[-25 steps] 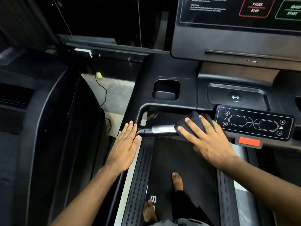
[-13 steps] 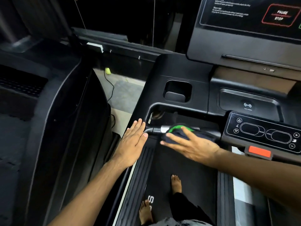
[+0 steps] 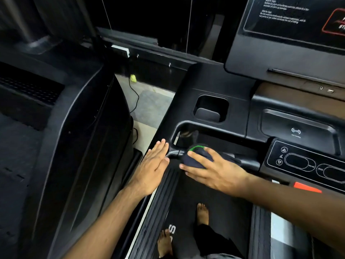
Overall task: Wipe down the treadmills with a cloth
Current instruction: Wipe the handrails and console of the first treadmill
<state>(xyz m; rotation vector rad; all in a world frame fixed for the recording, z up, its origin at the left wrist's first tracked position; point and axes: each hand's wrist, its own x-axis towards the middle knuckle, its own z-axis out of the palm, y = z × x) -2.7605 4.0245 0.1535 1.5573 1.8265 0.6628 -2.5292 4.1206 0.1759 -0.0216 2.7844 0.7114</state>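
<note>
Treadmill (image 3: 220,85) – black console unit, fills centre and right of view. Front handlebar (image 3: 248,161) runs left-right below console.

Cloth (image 3: 196,159) – dark, w/ green edge showing at its far side; draped over left part of handlebar, just right of the bar's bend.

Right hand (image 3: 214,171) – palm down on cloth, fingers spread and nearly straight, pressing it onto the bar; fingertips point left. Not curled round it.

Left hand (image 3: 152,171) – flat, fingers straight and together, resting on treadmill's left side arm next to the bar's bend; holds nothing. Near right hand, not touching.

Control panel (image 3: 306,163) – right of cloth, w/ arrow buttons and oval keys. Red-orange tab (image 3: 308,187) below it, near right.

Tray w/ wireless symbol (image 3: 296,128) – far of panel. Square recess (image 3: 211,109) – far of handlebar, centre.

Screen (image 3: 291,17) – far right, white text, red outlined button partly cut off.

Belt (image 3: 186,208) – near centre; two bare feet (image 3: 201,214) on it.

Second machine (image 3: 65,128) – black, left. Floor gap between – cable (image 3: 137,98), small yellow item (image 3: 133,78), unclear what.
</note>
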